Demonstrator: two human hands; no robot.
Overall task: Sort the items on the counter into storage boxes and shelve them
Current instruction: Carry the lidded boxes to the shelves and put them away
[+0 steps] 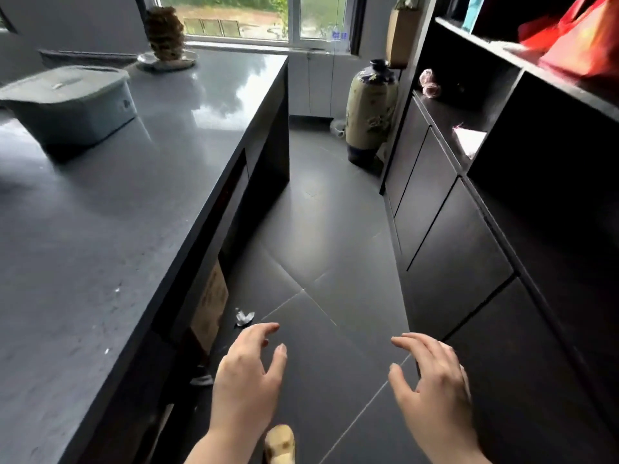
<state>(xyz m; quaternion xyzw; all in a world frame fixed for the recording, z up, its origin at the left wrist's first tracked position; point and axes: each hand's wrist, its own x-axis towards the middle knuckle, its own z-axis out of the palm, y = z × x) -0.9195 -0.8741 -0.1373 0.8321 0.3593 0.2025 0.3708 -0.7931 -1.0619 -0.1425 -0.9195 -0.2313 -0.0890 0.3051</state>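
A grey-green storage box [72,102] with its lid on stands at the far left of the dark counter [140,202]. My left hand [249,373] and my right hand [432,383] hover low in the aisle over the floor, fingers spread, holding nothing. Both hands are well away from the box. The dark shelf unit [522,135] runs along the right, with red bags [582,41] on an upper shelf, a pink object [429,82] and a white paper [469,140] on the lower ledge.
A tall ceramic vase [370,112] stands on the floor at the aisle's far end. A brown stacked ornament on a plate [165,36] sits by the window. A cardboard box [211,303] is under the counter; crumpled litter [244,317] lies beside it.
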